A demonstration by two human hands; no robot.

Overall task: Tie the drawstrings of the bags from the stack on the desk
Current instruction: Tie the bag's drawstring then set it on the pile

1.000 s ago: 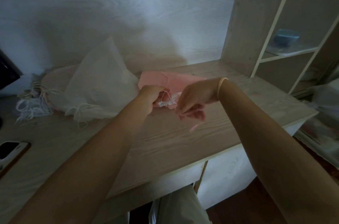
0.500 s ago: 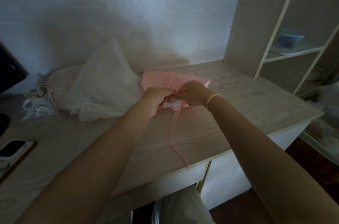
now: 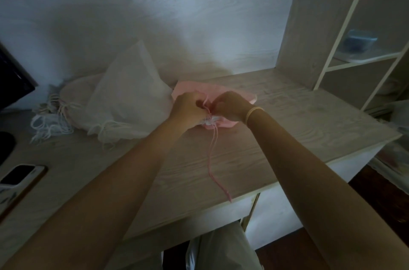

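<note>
A pink drawstring bag [image 3: 230, 123] lies on the desk [image 3: 276, 137] near the back, mostly hidden under my hands. My left hand [image 3: 188, 110] grips its gathered mouth, where white fabric shows. My right hand [image 3: 232, 106] pinches the pink drawstring [image 3: 212, 154] at the same spot, fingers curled. The loose end of the string trails toward me and reaches the desk's front edge. To the left lies a stack of white bags [image 3: 128, 101], with several tied white cords [image 3: 51, 123] at its left end.
A phone [image 3: 20, 175] lies at the desk's left front. A dark monitor edge [image 3: 13, 83] stands at far left. Shelves [image 3: 358, 59] rise at the right, holding a blue container [image 3: 359, 40]. The desk's front edge runs below my forearms.
My right hand moved back in against my left hand at the bag's mouth. The pink drawstring, bunched near my right hand earlier, now trails long across the desk toward me.
</note>
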